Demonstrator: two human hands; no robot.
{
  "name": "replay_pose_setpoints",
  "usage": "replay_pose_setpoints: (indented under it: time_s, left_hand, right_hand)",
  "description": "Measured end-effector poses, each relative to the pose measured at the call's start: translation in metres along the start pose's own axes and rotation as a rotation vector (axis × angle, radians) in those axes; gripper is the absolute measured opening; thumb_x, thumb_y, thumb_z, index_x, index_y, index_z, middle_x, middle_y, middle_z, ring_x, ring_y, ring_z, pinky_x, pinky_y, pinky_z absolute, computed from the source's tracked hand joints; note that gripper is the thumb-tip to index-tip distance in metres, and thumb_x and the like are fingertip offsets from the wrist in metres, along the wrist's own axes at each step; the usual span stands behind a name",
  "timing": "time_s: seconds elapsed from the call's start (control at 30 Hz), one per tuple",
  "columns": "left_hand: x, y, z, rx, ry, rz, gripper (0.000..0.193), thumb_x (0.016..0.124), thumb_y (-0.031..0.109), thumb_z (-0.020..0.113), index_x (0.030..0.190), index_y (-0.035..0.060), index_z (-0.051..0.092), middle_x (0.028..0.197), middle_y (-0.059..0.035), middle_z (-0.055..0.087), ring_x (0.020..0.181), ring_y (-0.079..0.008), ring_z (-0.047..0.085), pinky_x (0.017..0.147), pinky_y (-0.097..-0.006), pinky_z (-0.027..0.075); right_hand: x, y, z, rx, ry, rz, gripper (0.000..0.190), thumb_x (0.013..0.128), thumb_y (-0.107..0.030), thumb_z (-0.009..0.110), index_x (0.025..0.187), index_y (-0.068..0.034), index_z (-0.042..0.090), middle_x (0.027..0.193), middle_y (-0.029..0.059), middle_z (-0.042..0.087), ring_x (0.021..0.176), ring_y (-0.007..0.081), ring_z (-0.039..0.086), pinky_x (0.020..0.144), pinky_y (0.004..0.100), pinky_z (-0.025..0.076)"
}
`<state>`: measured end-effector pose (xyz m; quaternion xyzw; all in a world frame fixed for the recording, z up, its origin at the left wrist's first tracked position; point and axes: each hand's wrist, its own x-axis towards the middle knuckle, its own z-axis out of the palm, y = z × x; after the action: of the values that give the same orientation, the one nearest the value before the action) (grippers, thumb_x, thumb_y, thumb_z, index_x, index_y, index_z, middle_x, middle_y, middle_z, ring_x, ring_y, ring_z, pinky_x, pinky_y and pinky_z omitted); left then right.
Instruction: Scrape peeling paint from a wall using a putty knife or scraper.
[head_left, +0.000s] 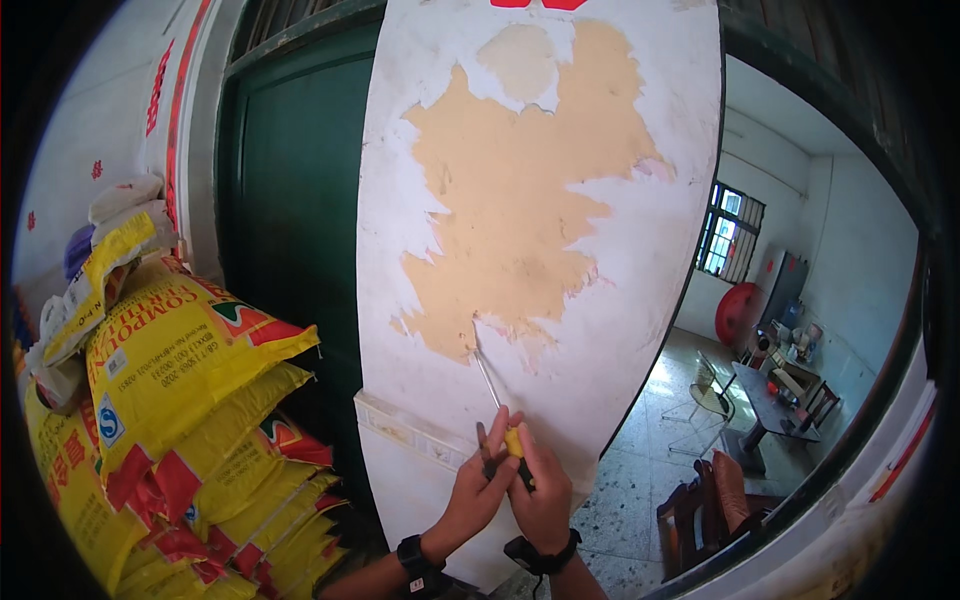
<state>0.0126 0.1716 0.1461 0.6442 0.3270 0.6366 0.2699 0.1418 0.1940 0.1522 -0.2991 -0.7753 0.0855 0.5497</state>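
Both hands are together low in front of a white wall with a large peeled patch of tan undersurface. My right hand is closed on the yellow and black handle of a screwdriver-like tool with a long metal shaft. Its tip touches the ragged lower edge of the patch. My left hand is beside it, fingers against the same shaft and handle. A second dark, narrow tool sticks up between the left fingers; its kind is unclear. Both wrists wear black straps.
Yellow fertilizer sacks are piled at left, beside a dark green door. A tile border crosses the lower wall. Through the opening at right are a wire chair, a table and a wooden chair.
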Motion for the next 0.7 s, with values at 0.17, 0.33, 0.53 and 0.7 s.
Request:
replay_pose_setpoints:
  time_s: [0.17, 0.33, 0.53, 0.7]
  left_hand:
    - [0.006, 0.012, 0.002, -0.193, 0.034, -0.114, 0.070, 0.109, 0.005, 0.048, 0.170, 0.0065, 0.014, 0.166, -0.0132, 0.042, 0.144, -0.0210, 0.046, 0.119, -0.0334, 0.034]
    - [0.004, 0.008, -0.005, -0.032, 0.125, -0.024, 0.062, 0.111, 0.009, 0.049, 0.168, 0.0067, 0.024, 0.158, -0.0165, 0.047, 0.134, -0.0199, 0.056, 0.110, -0.0323, 0.046]
    - [0.014, 0.014, -0.040, -0.179, 0.335, -0.067, 0.047, 0.111, 0.016, 0.053, 0.156, 0.0025, 0.046, 0.127, -0.0117, 0.062, 0.097, -0.0108, 0.065, 0.067, -0.0220, 0.052]
    - [0.021, 0.018, -0.057, -0.163, 0.381, -0.168, 0.040, 0.109, 0.019, 0.059, 0.143, -0.0008, 0.057, 0.114, -0.0050, 0.064, 0.076, -0.0040, 0.059, 0.058, -0.0192, 0.040]
  right_hand:
    - [0.011, 0.002, -0.002, 0.043, 0.011, -0.043, 0.059, 0.092, -0.004, 0.072, 0.150, -0.005, 0.057, 0.114, 0.0204, 0.071, 0.099, 0.0373, 0.071, 0.084, 0.0431, 0.056]
    - [0.023, 0.001, 0.004, 0.069, 0.016, -0.091, 0.060, 0.091, -0.002, 0.072, 0.149, -0.004, 0.057, 0.115, 0.0214, 0.070, 0.098, 0.0385, 0.071, 0.085, 0.0424, 0.057]
    - [0.021, 0.001, -0.005, 0.056, -0.015, -0.043, 0.061, 0.089, -0.001, 0.073, 0.148, -0.003, 0.057, 0.113, 0.0209, 0.070, 0.095, 0.0371, 0.070, 0.082, 0.0405, 0.057]
    - [0.028, -0.002, 0.005, 0.067, 0.040, -0.108, 0.059, 0.090, -0.001, 0.073, 0.147, -0.003, 0.059, 0.109, 0.0196, 0.070, 0.092, 0.0352, 0.070, 0.080, 0.0395, 0.057]
